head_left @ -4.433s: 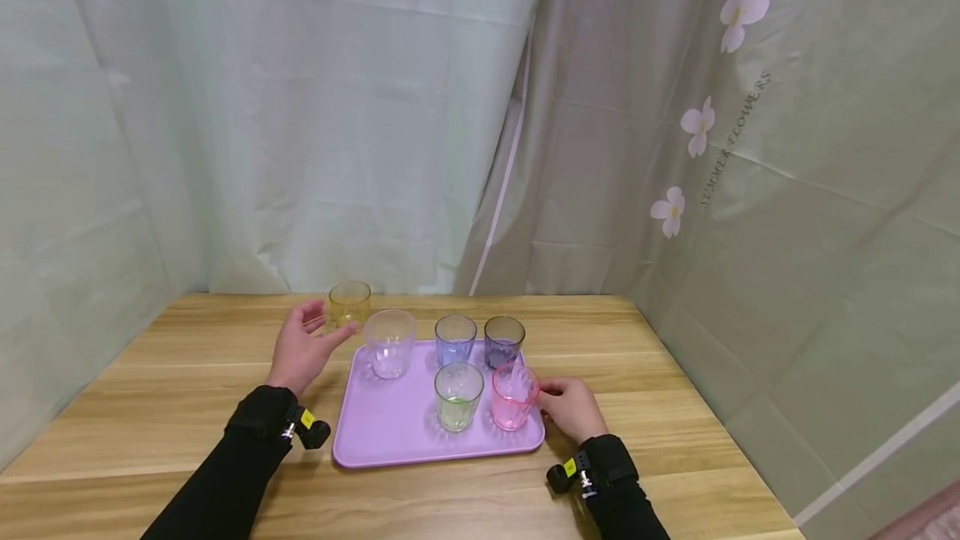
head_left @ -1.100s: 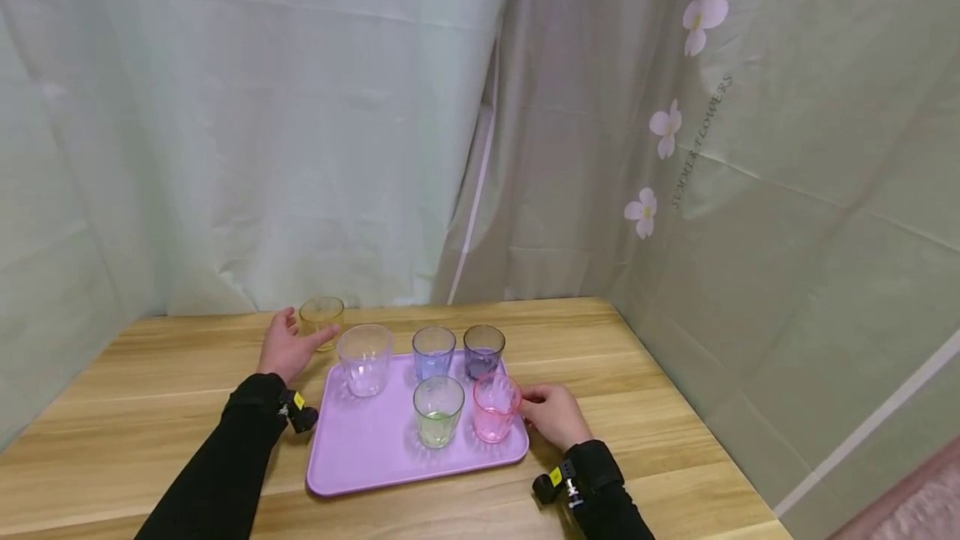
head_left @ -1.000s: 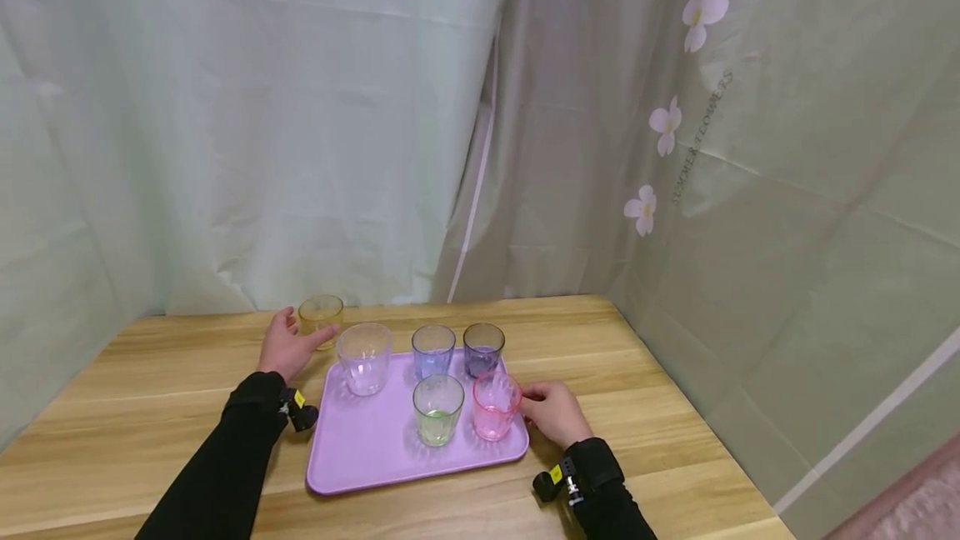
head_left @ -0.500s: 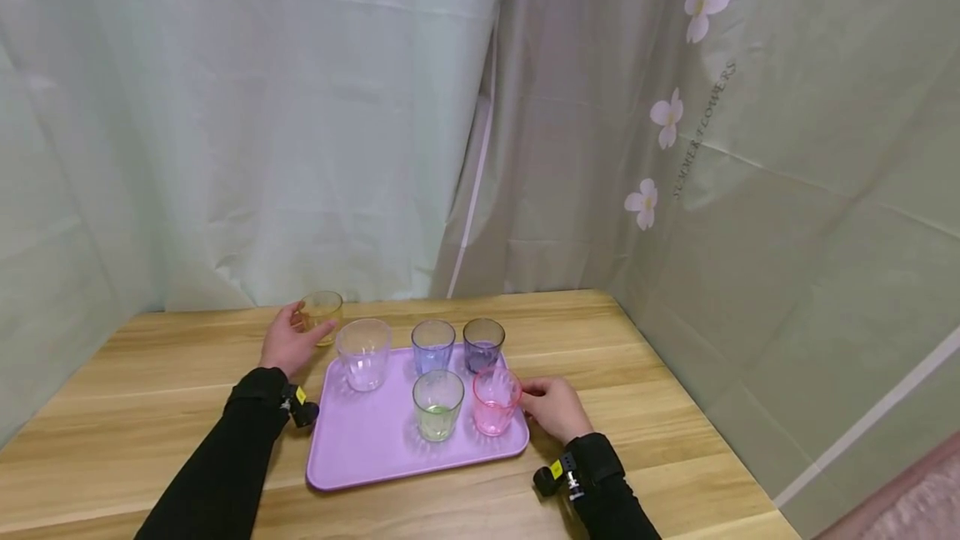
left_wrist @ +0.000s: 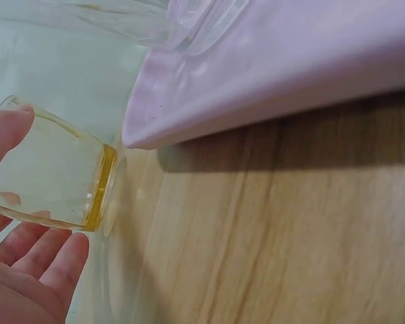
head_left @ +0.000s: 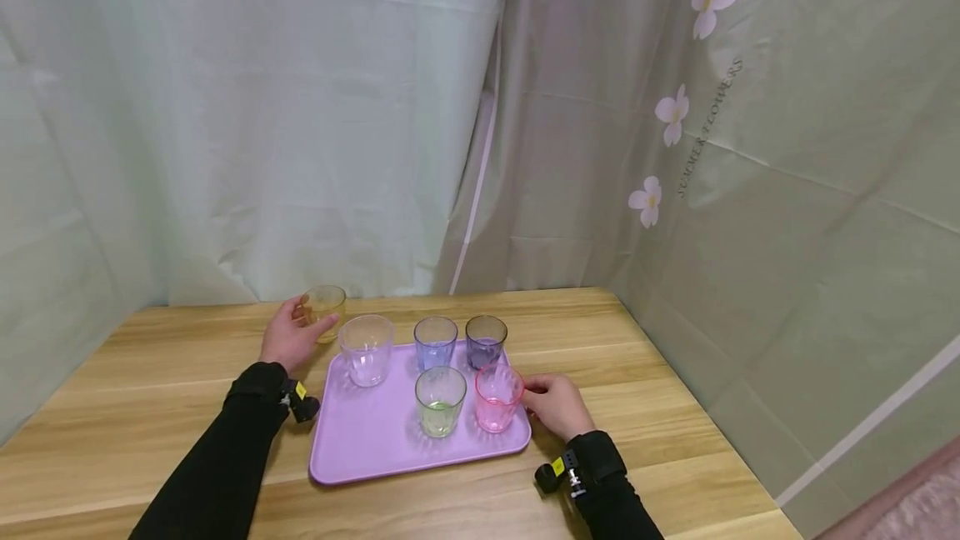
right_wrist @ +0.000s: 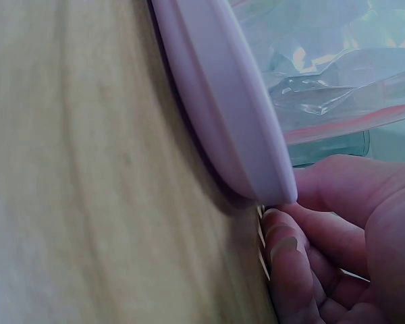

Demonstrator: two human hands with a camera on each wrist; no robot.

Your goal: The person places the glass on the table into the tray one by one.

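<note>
Behind the left back corner of a purple tray (head_left: pixel 367 448), my left hand (head_left: pixel 292 336) holds a yellow glass (head_left: pixel 327 311). In the left wrist view, my thumb lies on one side of the yellow glass (left_wrist: pixel 50 172) and my fingers on the other. I cannot tell whether its base touches the table. At the tray's right edge, beside a pink glass (head_left: pixel 497 411), my right hand (head_left: pixel 558 407) grips the rim. The right wrist view has my thumb at the tray rim (right_wrist: pixel 236 115) and my other fingers curled below it.
A larger clear glass (head_left: pixel 367 361) stands at the tray's back left. Blue (head_left: pixel 435 352) and dark grey (head_left: pixel 484 348) glasses line the back right, with a green glass (head_left: pixel 439 411) in front. Curtains (head_left: pixel 315 123) hang behind the wooden table (head_left: pixel 637 423).
My left fingers were spread beside the yellow glass and have closed round it. My right hand stays at the tray's right edge. The head view has shifted slightly.
</note>
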